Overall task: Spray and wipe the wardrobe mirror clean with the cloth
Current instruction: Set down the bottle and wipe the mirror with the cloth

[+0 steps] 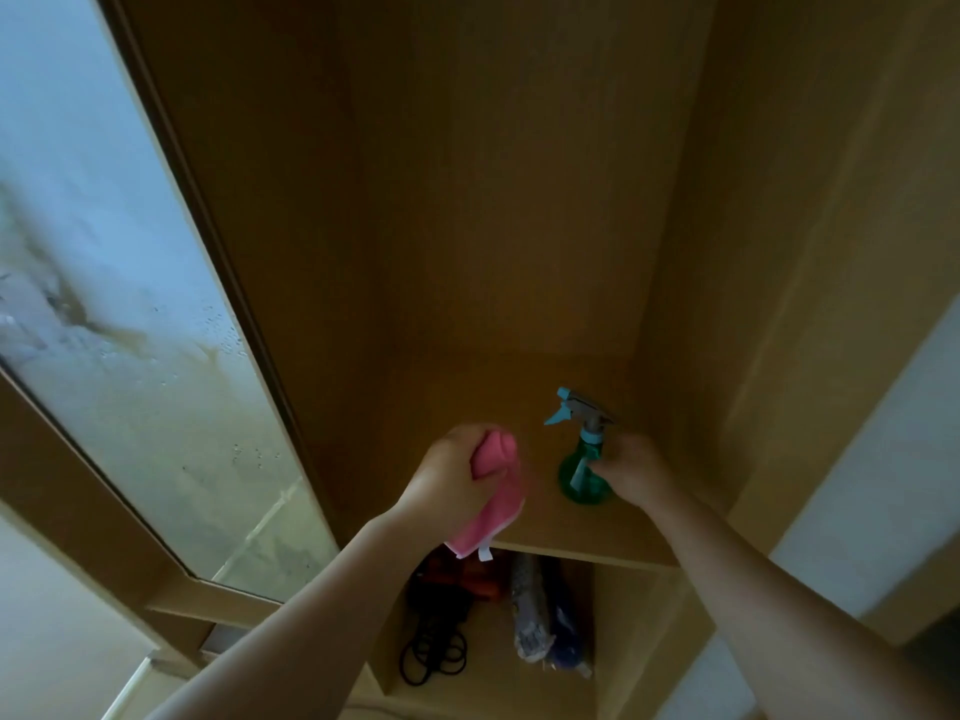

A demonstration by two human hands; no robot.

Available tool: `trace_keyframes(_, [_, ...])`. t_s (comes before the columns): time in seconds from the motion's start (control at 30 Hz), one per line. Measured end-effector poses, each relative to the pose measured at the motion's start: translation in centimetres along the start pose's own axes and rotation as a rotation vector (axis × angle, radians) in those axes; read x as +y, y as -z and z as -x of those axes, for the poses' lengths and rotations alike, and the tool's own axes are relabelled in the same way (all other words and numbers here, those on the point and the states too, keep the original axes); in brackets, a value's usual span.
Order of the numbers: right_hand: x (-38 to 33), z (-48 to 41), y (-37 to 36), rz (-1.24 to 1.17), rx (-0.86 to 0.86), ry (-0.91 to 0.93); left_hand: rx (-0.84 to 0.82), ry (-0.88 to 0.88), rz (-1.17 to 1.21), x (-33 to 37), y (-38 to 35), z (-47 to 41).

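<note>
At the lower middle of the frame, on the wooden wardrobe shelf (587,535), the right hand (636,472) has its fingers curled round the belly of the green translucent plastic spray bottle (574,478), which stands upright with its blue trigger head pointing left. Just to its left, the left hand (449,475) is fisted tight round the bunched pink cloth (491,517), whose tail hangs down past the shelf's front edge.

Whether the bottle is being lifted or parked I can't tell. Either way, it wants a grip higher up the neck before spraying, with the nozzle turned towards the glass, and the cloth shaken out flat so that it wipes with a broad face instead of a wad.

The tall wardrobe mirror (104,304) fills the left of the frame, on the open wooden door. It looks hazy, with a dark smear across its middle and beads of liquid towards its right edge, so it seems to need a thorough wipe.
</note>
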State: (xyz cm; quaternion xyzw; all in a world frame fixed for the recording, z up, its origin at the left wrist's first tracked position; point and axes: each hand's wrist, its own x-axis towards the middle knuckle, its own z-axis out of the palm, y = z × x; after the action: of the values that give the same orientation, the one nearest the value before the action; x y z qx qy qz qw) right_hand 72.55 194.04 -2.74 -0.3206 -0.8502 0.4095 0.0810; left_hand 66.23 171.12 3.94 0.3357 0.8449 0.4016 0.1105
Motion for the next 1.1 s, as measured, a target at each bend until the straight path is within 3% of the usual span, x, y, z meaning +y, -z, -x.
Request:
trace_keyframes(0.17, [-3.1, 3.5, 2.0, 0.128, -0.001, 0.08, 0.014, -0.065, 0.02, 1.7, 0.8, 0.3])
trace_keyframes(0.3, [-7.7, 7.3, 3.4, -0.083, -0.241, 0.408, 0.063, -0.099, 0.035, 2.9, 1.9, 1.2])
trace_keyframes(0.43, [-10.7, 9.5, 3.3, -0.229, -0.418, 0.503, 0.125, -0.143, 0.045, 3.7, 4.4, 2.9])
trace_keyframes(0.73, [-18.8, 13.7, -0.2, -0.395, -0.434, 0.639, 0.206, -0.237, -0.004, 1.5, 13.7, 8.9])
trace_keyframes(0.83, [-22.2, 15.6, -1.9, -0.471, -0.472, 0.674, 0.239, -0.245, 0.079, -0.1, 17.6, 10.9])
trace_keyframes(1.0, [-28.7, 18.8, -5.4, -0.595, -0.372, 0.704, 0.302, -0.249, 0.252, -4.0, 24.5, 14.8])
trace_keyframes(1.1, [-33.4, 20.9, -8.4, -0.628, -0.326, 0.718, 0.288, -0.207, 0.196, -6.4, 28.4, 17.0])
